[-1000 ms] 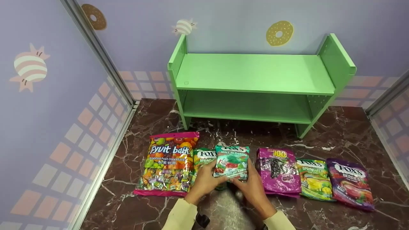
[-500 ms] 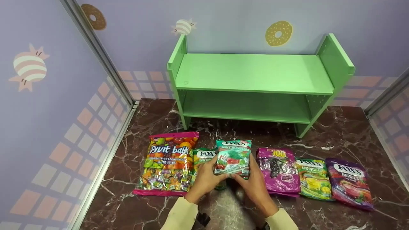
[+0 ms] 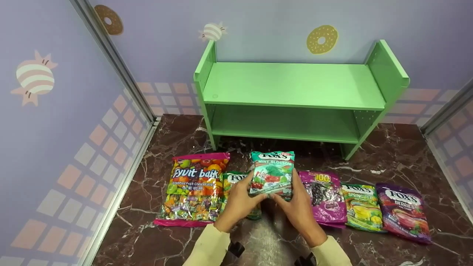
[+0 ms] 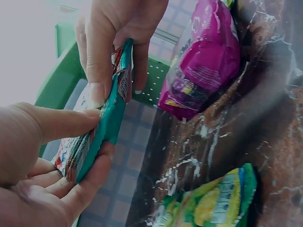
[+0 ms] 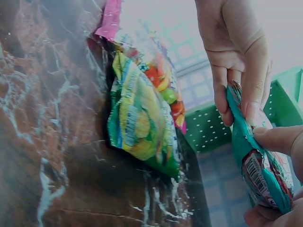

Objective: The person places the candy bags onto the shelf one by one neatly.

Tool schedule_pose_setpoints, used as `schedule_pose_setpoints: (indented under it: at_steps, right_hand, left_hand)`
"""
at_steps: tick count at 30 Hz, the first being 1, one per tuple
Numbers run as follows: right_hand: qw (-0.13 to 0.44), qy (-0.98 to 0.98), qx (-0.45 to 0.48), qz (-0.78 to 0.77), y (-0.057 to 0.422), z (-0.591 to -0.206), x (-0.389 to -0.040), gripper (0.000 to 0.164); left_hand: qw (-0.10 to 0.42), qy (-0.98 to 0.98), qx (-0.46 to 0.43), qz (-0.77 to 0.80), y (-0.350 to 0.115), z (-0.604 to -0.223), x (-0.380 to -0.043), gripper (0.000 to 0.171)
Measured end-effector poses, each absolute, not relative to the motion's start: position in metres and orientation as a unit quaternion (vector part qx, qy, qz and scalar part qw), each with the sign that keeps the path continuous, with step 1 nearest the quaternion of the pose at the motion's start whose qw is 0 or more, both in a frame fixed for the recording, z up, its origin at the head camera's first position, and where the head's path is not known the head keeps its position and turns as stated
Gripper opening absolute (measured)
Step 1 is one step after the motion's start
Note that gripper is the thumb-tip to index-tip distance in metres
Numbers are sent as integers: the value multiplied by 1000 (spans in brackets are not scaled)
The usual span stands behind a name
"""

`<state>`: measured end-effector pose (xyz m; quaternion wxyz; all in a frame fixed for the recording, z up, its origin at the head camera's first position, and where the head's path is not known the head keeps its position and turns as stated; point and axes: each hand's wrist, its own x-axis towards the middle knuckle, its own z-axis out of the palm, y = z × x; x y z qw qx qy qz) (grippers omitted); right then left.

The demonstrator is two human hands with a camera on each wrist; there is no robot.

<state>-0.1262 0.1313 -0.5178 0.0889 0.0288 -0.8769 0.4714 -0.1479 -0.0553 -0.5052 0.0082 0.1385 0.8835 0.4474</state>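
Both hands hold a teal FOX'S Mint Blossom candy bag (image 3: 272, 173) by its two sides, thumbs on the front near its lower edge. The left hand (image 3: 240, 197) grips its left side and the right hand (image 3: 297, 205) its right side. In the left wrist view the candy bag (image 4: 111, 118) shows edge-on, fingers behind and thumbs in front; the right wrist view shows its barcode. Partly hidden behind the left hand lies a green and yellow FOX'S bag (image 3: 230, 179). Right of the right hand lies a purple candy bag (image 3: 329, 197).
A green two-tier shelf (image 3: 295, 83) stands at the back against the wall. A large Fyvit Baik bag (image 3: 196, 188) lies at left on the dark marble surface (image 3: 136, 207). At right lie a yellow-green FOX'S bag (image 3: 364, 208) and a FOX'S Berries bag (image 3: 404, 214).
Both hands have raised the Mint Blossom candy bag and moved it forward, toward the shelf and slightly right. The other bags have stayed in place.
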Motion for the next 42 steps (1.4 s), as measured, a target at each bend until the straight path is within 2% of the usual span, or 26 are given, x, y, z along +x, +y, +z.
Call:
schedule_pose_setpoints:
  at_steps: [42]
  right_hand:
    - [190,-879,86,428,146,-439,-150,98]
  left_hand:
    - [-70,862,212,454,-42,-428,-175,79]
